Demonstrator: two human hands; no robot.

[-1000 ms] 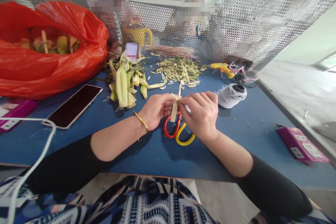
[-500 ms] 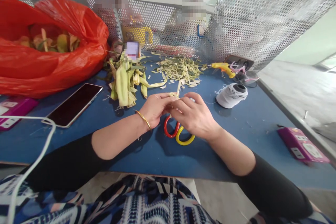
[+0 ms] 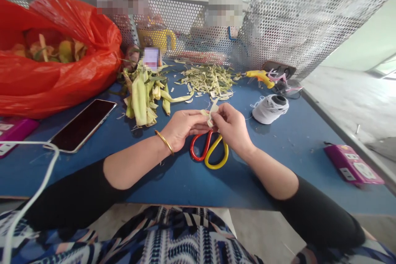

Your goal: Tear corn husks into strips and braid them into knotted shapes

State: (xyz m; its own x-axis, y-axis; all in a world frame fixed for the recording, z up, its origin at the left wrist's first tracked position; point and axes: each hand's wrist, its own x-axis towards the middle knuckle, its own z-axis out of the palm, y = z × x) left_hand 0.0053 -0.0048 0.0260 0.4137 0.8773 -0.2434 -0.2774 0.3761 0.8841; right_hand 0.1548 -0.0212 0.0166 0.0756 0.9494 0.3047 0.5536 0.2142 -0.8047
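Over the blue table [image 3: 173, 185], the right hand [image 3: 233, 127] has drawn back from the left hand [image 3: 182, 130]; just to the far side of the scissors [image 3: 206, 158], both grip the newly uncovered pale strip [image 3: 213, 109], its handling apparently continuing.

This looks like a craft workshop: on the blue desk [image 3: 167, 189], a yellow glue gun [image 3: 261, 78] sits near the far right corner, with a white thread spool [image 3: 267, 111], scissors [image 3: 208, 147], a pale strip [image 3: 213, 108] being handled and plant shreds [image 3: 213, 80]. Perforated metal screening [image 3: 309, 8] lines the far edge; bare grey floor [image 3: 340, 95] lies past the right.
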